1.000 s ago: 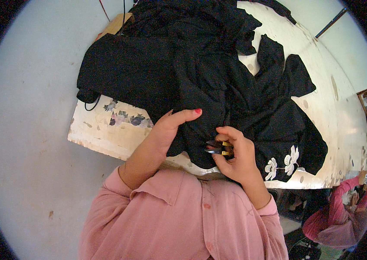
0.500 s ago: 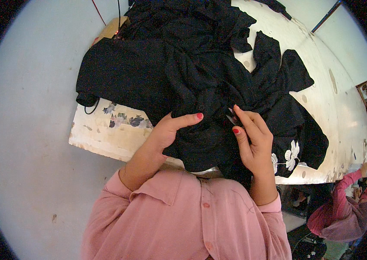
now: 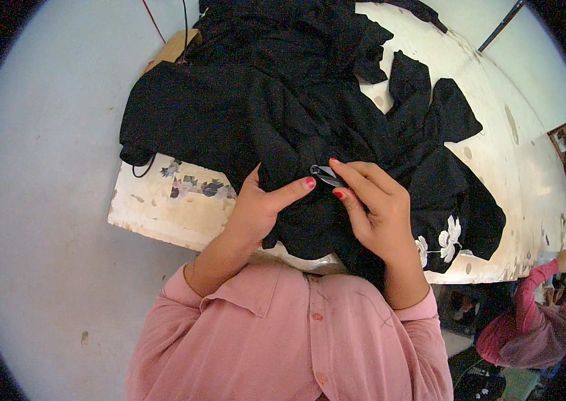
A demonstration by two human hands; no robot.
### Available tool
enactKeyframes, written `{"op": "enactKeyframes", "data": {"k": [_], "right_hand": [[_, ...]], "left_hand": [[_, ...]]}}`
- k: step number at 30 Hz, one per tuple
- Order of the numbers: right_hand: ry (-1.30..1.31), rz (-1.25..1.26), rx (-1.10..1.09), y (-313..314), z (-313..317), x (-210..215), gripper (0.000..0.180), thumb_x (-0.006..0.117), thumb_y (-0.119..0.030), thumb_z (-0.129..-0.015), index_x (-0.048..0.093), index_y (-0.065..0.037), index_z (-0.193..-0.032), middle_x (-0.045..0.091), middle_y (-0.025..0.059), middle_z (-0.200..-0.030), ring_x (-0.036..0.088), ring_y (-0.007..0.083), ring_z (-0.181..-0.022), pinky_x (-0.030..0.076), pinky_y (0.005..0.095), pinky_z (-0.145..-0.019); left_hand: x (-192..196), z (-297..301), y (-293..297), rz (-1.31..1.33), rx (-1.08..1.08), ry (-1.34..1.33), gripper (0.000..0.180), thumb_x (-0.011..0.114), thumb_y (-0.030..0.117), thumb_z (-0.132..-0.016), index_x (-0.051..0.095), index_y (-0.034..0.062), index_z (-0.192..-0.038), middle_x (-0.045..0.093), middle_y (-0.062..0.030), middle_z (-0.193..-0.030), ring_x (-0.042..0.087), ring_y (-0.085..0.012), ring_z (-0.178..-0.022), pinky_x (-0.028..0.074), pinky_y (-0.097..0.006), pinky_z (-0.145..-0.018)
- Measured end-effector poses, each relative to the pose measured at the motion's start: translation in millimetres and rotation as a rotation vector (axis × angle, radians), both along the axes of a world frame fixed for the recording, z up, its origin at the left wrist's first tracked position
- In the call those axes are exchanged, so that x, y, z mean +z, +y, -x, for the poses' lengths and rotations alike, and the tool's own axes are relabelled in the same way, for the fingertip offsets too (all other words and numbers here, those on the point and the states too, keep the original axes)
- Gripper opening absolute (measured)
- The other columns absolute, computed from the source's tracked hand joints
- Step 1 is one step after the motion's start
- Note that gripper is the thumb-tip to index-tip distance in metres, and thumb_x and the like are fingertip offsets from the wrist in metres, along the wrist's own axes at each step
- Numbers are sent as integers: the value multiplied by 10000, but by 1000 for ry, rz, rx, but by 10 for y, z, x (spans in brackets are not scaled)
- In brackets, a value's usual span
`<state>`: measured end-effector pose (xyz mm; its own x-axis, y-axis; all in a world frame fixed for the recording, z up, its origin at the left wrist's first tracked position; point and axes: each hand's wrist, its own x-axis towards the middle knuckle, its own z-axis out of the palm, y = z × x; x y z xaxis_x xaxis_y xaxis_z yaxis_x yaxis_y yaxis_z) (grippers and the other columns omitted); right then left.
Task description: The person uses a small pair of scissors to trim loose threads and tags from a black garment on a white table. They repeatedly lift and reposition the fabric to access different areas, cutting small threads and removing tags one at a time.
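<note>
A large heap of black cloth (image 3: 196,107), seemingly garments, lies in folds over the table in front of me. My left hand (image 3: 256,208) grips a fold at the near middle; its thumb lies on top, and its fingers are mostly hidden by the cloth. Small thread snips (image 3: 326,176) sit between the thumb and fingers of my right hand (image 3: 384,206). Their dark blades angle back under my fingers, and the ringed end points left, just beyond my left thumb. White flower embroidery (image 3: 452,232) shows on the black cloth right of my right hand.
The worn pale table (image 3: 156,217) has a curved near edge and flower-patterned patches (image 3: 199,187). A brown cardboard piece (image 3: 174,47) stands by the cloth at the far left, near a hanging black cable. Another person in pink (image 3: 530,314) works at the lower right.
My right hand has moved left with the snips, bringing them close to my left thumb. The snips have turned, so their ringed end now shows. My left hand has shifted only slightly.
</note>
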<state>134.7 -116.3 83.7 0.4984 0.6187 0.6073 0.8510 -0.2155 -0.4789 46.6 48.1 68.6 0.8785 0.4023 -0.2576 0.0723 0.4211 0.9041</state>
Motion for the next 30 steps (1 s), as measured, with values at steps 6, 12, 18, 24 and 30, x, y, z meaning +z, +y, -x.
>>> {"op": "enactKeyframes", "data": {"k": [6, 12, 18, 24, 30], "right_hand": [[-41, 27, -6, 68, 5, 43, 301, 671, -70, -786, 672, -106, -1085, 655, 75, -919, 635, 243, -704, 508, 317, -599], [-80, -56, 37, 42, 32, -46, 438, 749, -251, -739, 635, -70, -1122, 634, 113, -943, 627, 261, -725, 509, 328, -605], [-112, 225, 83, -66, 239, -306, 742, 798, -326, -550, 562, -91, -1212, 566, 95, -841, 577, 266, -680, 476, 375, -583], [-42, -209, -265, -431, -4, -117, 398, 669, -81, -544, 656, -66, -941, 644, 97, -868, 612, 237, -741, 477, 306, -682], [186, -586, -455, -1006, -389, -98, 282, 610, -44, -805, 580, 23, -1078, 606, 105, -1047, 580, 202, -956, 439, 328, -904]], "left_hand": [[15, 17, 30, 6, -31, -8, 595, 812, 145, -726, 518, -82, -1190, 637, -161, -1089, 627, -221, -968, 502, -319, -870], [35, 6, 47, 50, -20, -16, 546, 789, 148, -749, 536, -47, -1192, 648, -124, -1065, 634, -212, -935, 507, -319, -853], [-21, -73, 67, 333, 42, -104, 456, 729, 113, -794, 557, 5, -1203, 628, -118, -1120, 613, -223, -1000, 488, -335, -892], [70, -196, 601, 662, 193, -475, 383, 619, 122, -844, 559, 41, -1214, 603, -113, -1194, 557, -302, -1125, 416, -458, -1009], [36, 228, 1402, 259, 523, -459, 305, 651, 166, -857, 596, 35, -1127, 646, -107, -1096, 643, -228, -925, 543, -365, -817]]}}
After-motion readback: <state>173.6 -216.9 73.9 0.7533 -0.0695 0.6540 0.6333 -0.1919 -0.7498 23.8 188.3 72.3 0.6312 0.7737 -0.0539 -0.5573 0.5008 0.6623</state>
